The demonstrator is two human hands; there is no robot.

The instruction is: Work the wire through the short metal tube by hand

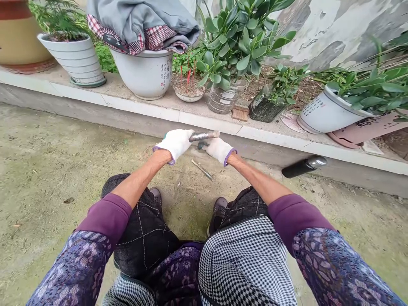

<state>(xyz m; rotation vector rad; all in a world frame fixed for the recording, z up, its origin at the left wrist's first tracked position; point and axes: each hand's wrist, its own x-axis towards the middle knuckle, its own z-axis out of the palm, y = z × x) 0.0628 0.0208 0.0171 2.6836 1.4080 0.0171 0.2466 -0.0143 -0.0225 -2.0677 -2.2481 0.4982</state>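
Note:
Both my hands wear white gloves with purple cuffs and are stretched out in front of my knees. My left hand (175, 143) is closed round a short grey metal handle (205, 136) that sticks out to the right. My right hand (218, 149) is closed just below and beside that handle's end; what its fingers pinch is hidden. On the concrete ground below the hands lies a thin metal rod (202, 169).
A raised concrete ledge (143, 111) carries white flower pots (146, 72), a jade plant (242, 38) and a pot draped with grey and checked cloth (143, 23). A black and silver flask (304, 166) lies against the ledge at right. A small brush (240, 113) rests on the ledge.

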